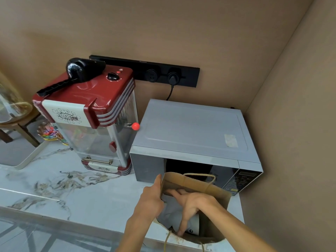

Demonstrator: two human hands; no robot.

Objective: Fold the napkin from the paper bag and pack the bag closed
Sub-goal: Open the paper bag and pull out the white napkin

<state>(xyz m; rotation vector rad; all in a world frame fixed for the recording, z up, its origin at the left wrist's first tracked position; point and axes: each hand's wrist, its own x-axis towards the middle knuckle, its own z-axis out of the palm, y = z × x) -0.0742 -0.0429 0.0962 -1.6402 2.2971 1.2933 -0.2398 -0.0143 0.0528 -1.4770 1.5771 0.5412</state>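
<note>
A brown paper bag (216, 194) with twine handles stands open on the marble counter, just in front of the microwave. My left hand (151, 196) grips the bag's left rim, thumb up along the outside edge. My right hand (190, 204) is down inside the bag, fingers spread and pressing on a white napkin (171, 213) that lies crumpled in it. Whether the fingers have closed on the napkin cannot be made out. The lower part of the bag's inside is hidden by my hand.
A silver microwave (192, 131) stands directly behind the bag against the corner walls. A red popcorn machine (87, 113) with a black scoop on top stands to its left. The marble counter (54, 190) stretches to the left, its front edge near me.
</note>
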